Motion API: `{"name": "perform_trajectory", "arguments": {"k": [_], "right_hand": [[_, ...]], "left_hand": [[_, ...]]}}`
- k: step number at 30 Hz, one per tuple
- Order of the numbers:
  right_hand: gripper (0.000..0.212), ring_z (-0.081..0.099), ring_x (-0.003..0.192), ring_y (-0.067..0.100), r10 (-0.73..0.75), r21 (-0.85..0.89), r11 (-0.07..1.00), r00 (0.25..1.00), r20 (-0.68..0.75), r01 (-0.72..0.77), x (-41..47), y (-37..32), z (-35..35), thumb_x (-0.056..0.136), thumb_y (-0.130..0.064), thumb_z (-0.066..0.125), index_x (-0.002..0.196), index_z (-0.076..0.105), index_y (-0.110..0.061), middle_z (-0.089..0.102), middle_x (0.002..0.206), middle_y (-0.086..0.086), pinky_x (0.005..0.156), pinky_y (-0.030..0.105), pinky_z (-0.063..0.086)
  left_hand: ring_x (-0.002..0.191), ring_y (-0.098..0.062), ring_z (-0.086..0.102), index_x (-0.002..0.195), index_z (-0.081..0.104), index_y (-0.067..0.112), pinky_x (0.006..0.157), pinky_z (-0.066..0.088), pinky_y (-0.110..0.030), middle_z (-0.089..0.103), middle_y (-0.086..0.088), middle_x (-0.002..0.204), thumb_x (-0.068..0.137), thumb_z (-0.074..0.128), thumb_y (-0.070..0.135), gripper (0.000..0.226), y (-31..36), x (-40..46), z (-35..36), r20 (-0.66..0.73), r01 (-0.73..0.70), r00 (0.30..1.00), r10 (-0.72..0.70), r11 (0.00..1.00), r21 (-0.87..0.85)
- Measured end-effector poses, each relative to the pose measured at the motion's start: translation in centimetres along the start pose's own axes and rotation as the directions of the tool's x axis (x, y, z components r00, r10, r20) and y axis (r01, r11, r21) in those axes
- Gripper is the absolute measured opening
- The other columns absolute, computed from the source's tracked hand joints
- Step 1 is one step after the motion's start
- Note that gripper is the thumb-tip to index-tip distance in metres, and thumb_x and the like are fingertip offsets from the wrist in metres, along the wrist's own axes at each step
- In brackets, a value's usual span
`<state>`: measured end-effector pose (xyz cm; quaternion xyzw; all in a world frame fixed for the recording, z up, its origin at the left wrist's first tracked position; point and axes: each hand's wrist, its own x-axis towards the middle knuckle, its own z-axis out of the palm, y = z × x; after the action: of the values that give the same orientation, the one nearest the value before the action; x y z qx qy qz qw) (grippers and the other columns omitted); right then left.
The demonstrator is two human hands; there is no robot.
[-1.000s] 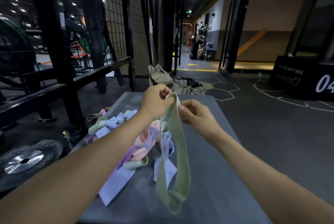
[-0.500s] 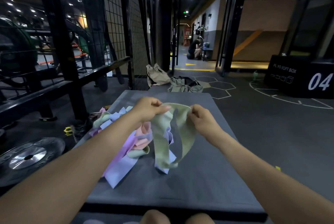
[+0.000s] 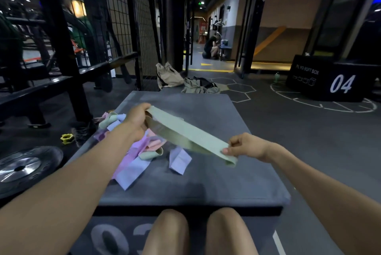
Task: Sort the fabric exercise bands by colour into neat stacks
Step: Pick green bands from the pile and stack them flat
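Note:
A pale green fabric band (image 3: 189, 133) is stretched flat between my two hands above the grey soft box (image 3: 216, 178). My left hand (image 3: 137, 117) grips its far left end. My right hand (image 3: 246, 147) pinches its near right end between thumb and fingers. Below and left of the band lies a loose heap of bands (image 3: 136, 151) in lilac, pink and pale green. One lilac band (image 3: 179, 161) lies apart from the heap, under the stretched one.
A black weight plate (image 3: 22, 167) and a yellow collar (image 3: 67, 138) lie on the floor to the left, by a black rack (image 3: 61, 59). A black soft box marked 04 (image 3: 329, 81) stands at right. Bags (image 3: 185, 81) lie beyond the box. My knees (image 3: 198, 232) meet its front.
My hands have moved apart and lowered, pulling the hanging green band out flat and level. My right hand went right and toward me. The camera tipped down, showing my knees.

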<state>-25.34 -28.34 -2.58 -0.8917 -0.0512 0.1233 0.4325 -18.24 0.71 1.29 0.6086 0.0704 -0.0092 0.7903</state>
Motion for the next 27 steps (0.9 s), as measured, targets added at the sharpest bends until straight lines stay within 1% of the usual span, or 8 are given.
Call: {"name": "perform_trajectory", "arguments": {"k": [4, 7, 8, 10, 15, 17, 20, 27], "right_hand": [[0.04, 0.055, 0.081, 0.017, 0.014, 0.027, 1.0, 0.995, -0.096, -0.011, -0.1, 1.8, -0.8, 0.056, -0.041, 0.083, 0.078, 0.063, -0.014, 0.062, 0.079, 0.002, 0.076, 0.029, 0.039], [0.07, 0.052, 0.078, 0.016, 0.005, 0.065, 0.998, 0.992, -0.124, 0.003, -0.4, 1.9, -1.2, 0.043, -0.036, 0.082, 0.102, 0.053, -0.011, 0.056, 0.085, 0.005, 0.07, 0.027, 0.041], [0.074, 0.05, 0.078, 0.017, -0.002, 0.086, 0.996, 0.994, -0.11, 0.012, -0.2, 2.1, -1.2, 0.046, -0.028, 0.081, 0.109, 0.047, -0.011, 0.053, 0.085, 0.006, 0.07, 0.027, 0.041], [0.075, 0.048, 0.074, 0.016, -0.017, 0.155, 0.988, 0.998, -0.064, 0.026, 0.1, 2.7, -1.4, 0.052, -0.017, 0.077, 0.118, 0.039, -0.017, 0.047, 0.082, 0.007, 0.068, 0.025, 0.043], [0.06, 0.049, 0.072, 0.024, -0.006, 0.395, 0.919, 0.999, 0.043, -0.012, 1.6, 5.4, -1.9, 0.057, 0.001, 0.074, 0.106, 0.048, -0.02, 0.047, 0.082, 0.01, 0.071, 0.032, 0.043], [0.049, 0.06, 0.074, 0.015, -0.001, 0.51, 0.86, 0.997, 0.071, -0.036, 1.8, 6.3, -2.2, 0.061, 0.012, 0.067, 0.102, 0.051, -0.01, 0.055, 0.089, 0.01, 0.068, 0.02, 0.051], [0.045, 0.057, 0.075, 0.013, 0.041, 0.51, 0.856, 0.994, 0.096, -0.085, 2.3, 7.9, -2.9, 0.058, 0.008, 0.066, 0.1, 0.056, -0.006, 0.053, 0.09, 0.011, 0.068, 0.016, 0.051], [0.011, 0.051, 0.081, 0.01, 0.135, 0.554, 0.832, 0.974, -0.181, -0.012, 4.8, 11.5, -3.5, 0.089, -0.003, 0.057, 0.086, 0.065, -0.01, 0.056, 0.084, 0.005, 0.074, 0.015, 0.049]], "left_hand": [[0.033, -0.007, 0.041, 0.067, 0.046, 0.013, 0.04, 0.034, -0.018, 0.047, 0.007, 0.033, 0.094, 0.037, 0.005, 0.029, -0.8, -0.2, -0.4, -0.036, -0.008, 0.999, 0.007, 1.0, -0.024], [0.031, -0.006, 0.044, 0.1, 0.053, 0.016, 0.038, 0.036, -0.015, 0.048, -0.001, 0.05, 0.094, 0.04, 0.009, 0.016, -1.8, 0.6, -0.6, -0.08, 0.056, 0.995, -0.056, 0.998, -0.001], [0.034, -0.009, 0.048, 0.111, 0.052, 0.018, 0.041, 0.041, -0.017, 0.048, -0.004, 0.058, 0.096, 0.041, 0.012, 0.02, -2.0, 0.8, -0.4, -0.047, 0.104, 0.993, -0.106, 0.994, -0.028], [0.042, -0.015, 0.056, 0.097, 0.055, 0.009, 0.054, 0.05, -0.025, 0.054, -0.008, 0.061, 0.099, 0.039, 0.02, 0.019, -2.3, 0.6, 0.4, 0.105, 0.213, 0.973, -0.208, 0.976, -0.044], [0.051, -0.015, 0.054, 0.069, 0.055, 0.004, 0.059, 0.053, -0.027, 0.052, -0.008, 0.064, 0.092, 0.044, 0.005, 0.025, -2.9, 1.2, 2.0, 0.188, 0.296, 0.943, -0.273, 0.95, -0.102], [0.059, -0.015, 0.055, 0.075, 0.056, 0.004, 0.068, 0.055, -0.028, 0.047, -0.007, 0.072, 0.083, 0.043, -0.005, 0.018, -3.3, 2.0, 2.1, 0.228, 0.323, 0.931, -0.283, 0.933, -0.159], [0.063, -0.018, 0.065, 0.093, 0.053, 0.002, 0.056, 0.058, -0.027, 0.052, -0.01, 0.077, 0.082, 0.027, -0.016, 0.032, -4.1, 3.0, 2.7, 0.245, 0.317, 0.934, -0.26, 0.92, -0.229], [0.083, -0.014, 0.059, 0.078, 0.056, 0.01, 0.084, 0.048, -0.028, 0.068, -0.002, 0.072, 0.093, 0.042, -0.007, 0.026, -7.7, 7.1, 4.7, 0.154, 0.219, 0.957, -0.247, 0.96, 0.174]]}}
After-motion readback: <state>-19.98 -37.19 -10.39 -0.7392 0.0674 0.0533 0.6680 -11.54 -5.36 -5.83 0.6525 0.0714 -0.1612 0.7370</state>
